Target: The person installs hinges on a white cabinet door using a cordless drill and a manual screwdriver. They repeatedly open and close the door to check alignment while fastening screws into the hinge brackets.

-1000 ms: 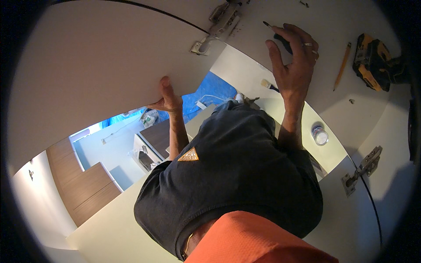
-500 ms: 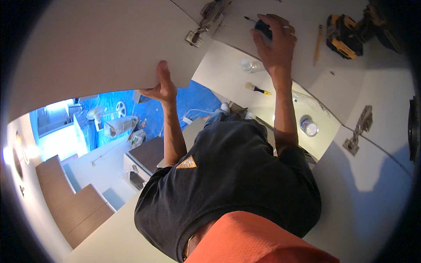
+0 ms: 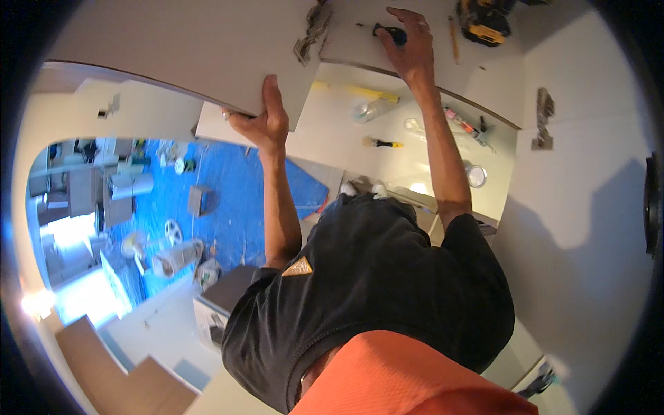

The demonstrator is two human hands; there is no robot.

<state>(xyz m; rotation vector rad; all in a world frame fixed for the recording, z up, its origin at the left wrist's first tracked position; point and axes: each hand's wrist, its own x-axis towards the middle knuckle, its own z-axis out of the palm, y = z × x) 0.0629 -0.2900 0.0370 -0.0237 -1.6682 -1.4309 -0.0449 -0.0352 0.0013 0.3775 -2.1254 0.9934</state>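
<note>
"Fingers first: how did the left hand point(image 3: 266, 124) stand?"

"Clamped on the door point(image 3: 187, 48), thumb flat on its face, the others around its edge and partly hidden."

"And past that?"

"The shelf point(image 3: 491, 90) lay under the right hand point(image 3: 415, 59). To the right of those fingers was the drill point(image 3: 487, 21); well to their left, the hinge point(image 3: 315, 31), blurred. Right between thumb and forefinger sat a dark-handled tool, likely a screwdriver point(image 3: 395, 33), its tip pointing left. Just right of the fingers lay the pencil point(image 3: 454, 40)."

"Had the right fingers closed?"

"They curved about the handle, thumb and forefinger apart at the ends. I couldn't tell whether they gripped."

"Which step, then?"

"I judged it was taking up the screwdriver with the door steadied. The next move called for a sure hold on the handle, and no slackening on the left."

"What differed from half a second earlier?"

"The view had swung: door, shelf and both hands sat higher in it, and the drill was partly cut off. The left thumb kept its place on the door; the right fingers were still at the screwdriver."
</note>
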